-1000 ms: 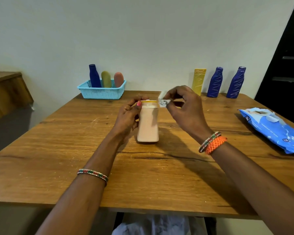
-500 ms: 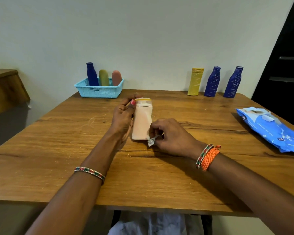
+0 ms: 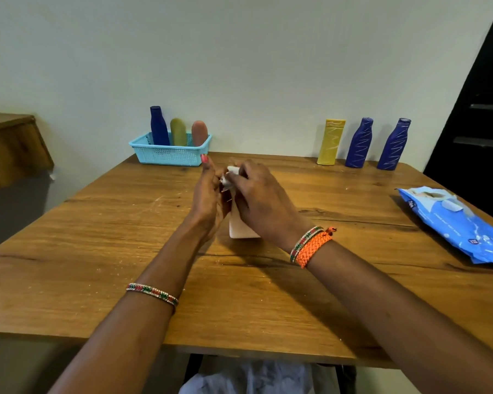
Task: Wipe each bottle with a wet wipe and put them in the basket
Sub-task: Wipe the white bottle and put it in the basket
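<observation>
Left hand (image 3: 209, 199) steadying pale bottle (image 3: 241, 227) on table (image 3: 97, 251), right hand (image 3: 261, 200) pressing wet wipe (image 3: 231, 173) (crumpled) against its top

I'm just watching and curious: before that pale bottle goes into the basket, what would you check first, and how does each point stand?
1. Left hand steadies the pale bottle: ok.
2. Right hand grips the wet wipe at the bottle's top: ok.
3. Bottle wiped all over: cannot tell; the hands hide most of it.
4. Room in the blue basket, which holds three bottles: cannot tell.
5. Bare table between bottle and basket: ok.
6. All bottles done: not ok; a yellow bottle and two blue ones wait by the wall.
</observation>
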